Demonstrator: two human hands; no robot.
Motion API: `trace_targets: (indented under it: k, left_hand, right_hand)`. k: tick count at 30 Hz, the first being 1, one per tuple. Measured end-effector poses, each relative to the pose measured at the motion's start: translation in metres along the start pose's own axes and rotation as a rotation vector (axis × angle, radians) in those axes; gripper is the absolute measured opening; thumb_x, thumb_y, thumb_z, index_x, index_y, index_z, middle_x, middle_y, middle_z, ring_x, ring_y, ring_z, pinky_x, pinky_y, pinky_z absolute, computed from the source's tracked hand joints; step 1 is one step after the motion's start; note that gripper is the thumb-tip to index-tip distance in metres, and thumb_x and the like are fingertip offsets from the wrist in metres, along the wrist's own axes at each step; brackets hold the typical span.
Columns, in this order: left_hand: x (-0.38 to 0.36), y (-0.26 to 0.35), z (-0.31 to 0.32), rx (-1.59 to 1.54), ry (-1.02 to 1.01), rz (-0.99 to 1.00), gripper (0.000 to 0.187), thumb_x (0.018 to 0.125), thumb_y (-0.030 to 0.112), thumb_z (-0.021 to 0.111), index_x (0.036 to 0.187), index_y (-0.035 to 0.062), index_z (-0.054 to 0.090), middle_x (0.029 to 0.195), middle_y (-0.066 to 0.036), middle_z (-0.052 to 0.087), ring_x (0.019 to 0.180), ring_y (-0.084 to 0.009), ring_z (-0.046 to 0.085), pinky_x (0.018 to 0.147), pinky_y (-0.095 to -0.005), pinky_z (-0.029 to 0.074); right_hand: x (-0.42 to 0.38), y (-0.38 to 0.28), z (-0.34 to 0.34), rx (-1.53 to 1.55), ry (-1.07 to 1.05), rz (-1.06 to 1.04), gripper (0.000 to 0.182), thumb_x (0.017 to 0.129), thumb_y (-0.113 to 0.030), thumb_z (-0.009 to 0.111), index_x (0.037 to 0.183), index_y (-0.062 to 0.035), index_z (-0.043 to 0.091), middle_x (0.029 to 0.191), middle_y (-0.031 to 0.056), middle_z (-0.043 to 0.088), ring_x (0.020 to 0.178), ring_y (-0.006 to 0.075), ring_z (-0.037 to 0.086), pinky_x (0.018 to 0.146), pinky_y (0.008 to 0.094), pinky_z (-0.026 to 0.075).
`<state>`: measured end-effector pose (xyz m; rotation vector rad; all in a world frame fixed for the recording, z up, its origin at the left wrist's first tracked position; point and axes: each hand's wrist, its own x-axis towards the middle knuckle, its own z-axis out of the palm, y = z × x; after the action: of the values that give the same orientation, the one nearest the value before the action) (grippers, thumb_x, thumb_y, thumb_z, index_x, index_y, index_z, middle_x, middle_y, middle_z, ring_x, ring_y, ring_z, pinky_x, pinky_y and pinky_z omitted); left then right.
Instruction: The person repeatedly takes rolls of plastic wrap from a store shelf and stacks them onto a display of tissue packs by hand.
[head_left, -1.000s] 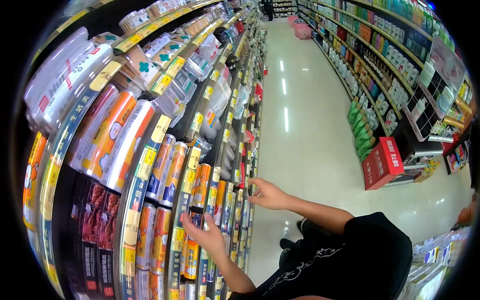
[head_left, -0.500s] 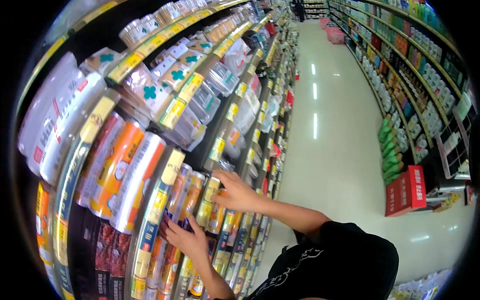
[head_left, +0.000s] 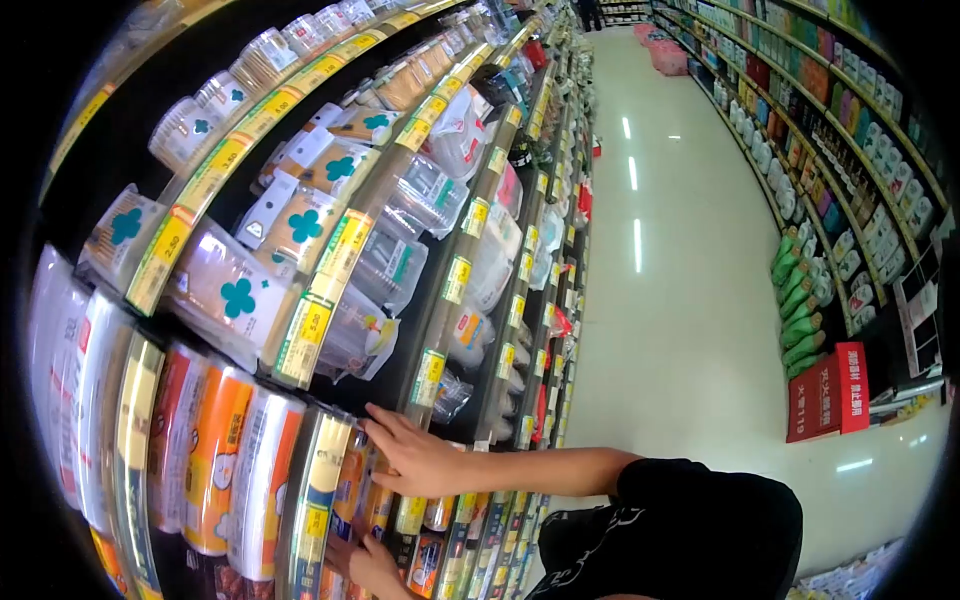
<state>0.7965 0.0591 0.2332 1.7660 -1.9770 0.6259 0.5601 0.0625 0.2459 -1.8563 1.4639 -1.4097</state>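
My right hand reaches from a black sleeve to the lower shelf on the left, its fingers spread against orange and purple wrapped rolls just behind the price rail. Below it, my left hand is partly cut off by the bottom edge, with fingers apart beside the same rolls. Neither hand visibly holds anything. Larger orange rolls and a white-and-orange roll stand on the other side of the rail.
Packs with green clover marks and clear plastic containers fill the shelves above. A pale floor aisle runs ahead. To the right are green bags, a red box and stocked shelves. A person stands far off.
The view has shifted, so the shelves appear lower at the left. My hands appear lower, and my right hand has moved left, toward the rail.
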Motion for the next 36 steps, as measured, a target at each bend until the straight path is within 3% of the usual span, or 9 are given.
trace_targets:
  k: [3, 6, 10, 15, 19, 24, 26, 29, 36]
  left_hand:
    - [-0.004, 0.039, -0.043, -0.339, -0.084, -0.228, 0.059, 0.097, 0.035, 0.053, 0.143, 0.0009, 0.037, 0.134, -0.034, 0.04, 0.121, -0.0496, 0.042, 0.097, -0.0551, 0.04]
    - [-0.013, 0.02, -0.011, -0.141, -0.109, -0.28, 0.054, 0.097, 0.026, 0.055, 0.142, 0.0016, 0.038, 0.136, -0.035, 0.036, 0.115, -0.049, 0.048, 0.089, -0.0533, 0.046]
    - [-0.013, 0.031, -0.026, -0.483, 0.017, -0.249, 0.048, 0.098, 0.021, 0.054, 0.139, 0.0004, 0.042, 0.135, -0.034, 0.036, 0.108, -0.045, 0.055, 0.079, -0.0506, 0.049]
    - [-0.028, 0.021, -0.006, -0.356, 0.236, -0.031, 0.045, 0.1, 0.018, 0.05, 0.139, -0.0015, 0.042, 0.141, -0.033, 0.037, 0.126, -0.0475, 0.041, 0.096, -0.0523, 0.041]
    - [-0.04, 0.024, -0.009, -0.373, 0.152, -0.092, 0.046, 0.1, 0.02, 0.05, 0.141, -0.0004, 0.04, 0.144, -0.032, 0.033, 0.131, -0.0462, 0.036, 0.1, -0.053, 0.038]
    - [-0.058, 0.038, -0.002, -1.103, 0.239, -0.292, 0.052, 0.097, 0.016, 0.056, 0.143, 0.0017, 0.036, 0.152, -0.026, 0.011, 0.137, -0.0397, 0.027, 0.107, -0.0476, 0.038]
    - [-0.063, 0.038, -0.005, -1.013, 0.309, -0.191, 0.051, 0.096, 0.014, 0.057, 0.14, 0.001, 0.037, 0.153, -0.024, 0.006, 0.138, -0.0395, 0.025, 0.11, -0.0474, 0.037]
    - [-0.073, 0.034, -0.002, -1.173, 0.524, 0.086, 0.05, 0.094, 0.02, 0.059, 0.136, 0.0016, 0.038, 0.152, -0.025, 0.011, 0.138, -0.0409, 0.024, 0.108, -0.0524, 0.038]
    - [-0.108, 0.058, -0.032, -1.485, 0.309, 0.335, 0.063, 0.094, 0.022, 0.055, 0.143, 0.0003, 0.022, 0.148, -0.028, 0.019, 0.135, -0.0393, 0.031, 0.109, -0.0495, 0.038]
  right_hand:
    - [0.004, 0.001, -0.001, 0.078, -0.042, 0.015, 0.076, 0.086, -0.026, 0.063, 0.14, 0.0105, 0.023, 0.148, 0.0345, 0.02, 0.136, 0.0474, 0.027, 0.113, 0.0472, 0.028]
    - [0.006, 0.007, 0.005, 0.09, -0.027, 0.0, 0.078, 0.086, -0.027, 0.063, 0.139, 0.0125, 0.022, 0.147, 0.0344, 0.022, 0.135, 0.0465, 0.03, 0.112, 0.0464, 0.029]
    - [0.01, 0.004, 0.016, 0.115, -0.025, 0.021, 0.079, 0.085, -0.024, 0.063, 0.14, 0.0139, 0.021, 0.144, 0.0339, 0.027, 0.132, 0.0456, 0.034, 0.111, 0.0458, 0.03]
    - [0.017, -0.008, 0.023, 0.161, 0.117, 0.17, 0.081, 0.081, -0.02, 0.064, 0.141, 0.0124, 0.021, 0.135, 0.0325, 0.038, 0.124, 0.0443, 0.04, 0.107, 0.0453, 0.034]
    - [0.023, -0.014, 0.034, 0.059, 0.154, 0.199, 0.081, 0.079, -0.017, 0.066, 0.143, 0.0087, 0.023, 0.13, 0.0289, 0.042, 0.12, 0.0418, 0.045, 0.104, 0.0429, 0.037]
    - [-0.014, -0.03, 0.037, 0.272, 0.284, 0.144, 0.08, 0.082, -0.016, 0.069, 0.145, 0.0021, 0.024, 0.133, 0.0211, 0.038, 0.115, 0.0303, 0.05, 0.101, 0.0374, 0.042]
    - [-0.043, -0.039, 0.034, 0.37, 0.343, 0.174, 0.079, 0.086, -0.016, 0.071, 0.148, -0.003, 0.024, 0.138, 0.0155, 0.031, 0.113, 0.0222, 0.052, 0.1, 0.0348, 0.045]
    - [-0.1, -0.049, 0.033, 0.441, 0.517, 0.234, 0.08, 0.084, -0.012, 0.074, 0.147, -0.0039, 0.026, 0.138, 0.0137, 0.029, 0.118, 0.0227, 0.051, 0.102, 0.0355, 0.045]
    - [-0.262, -0.066, 0.02, 0.581, 0.875, 0.436, 0.063, 0.087, -0.007, 0.071, 0.138, -0.0029, 0.036, 0.129, 0.0137, 0.046, 0.111, 0.0243, 0.057, 0.092, 0.0364, 0.054]
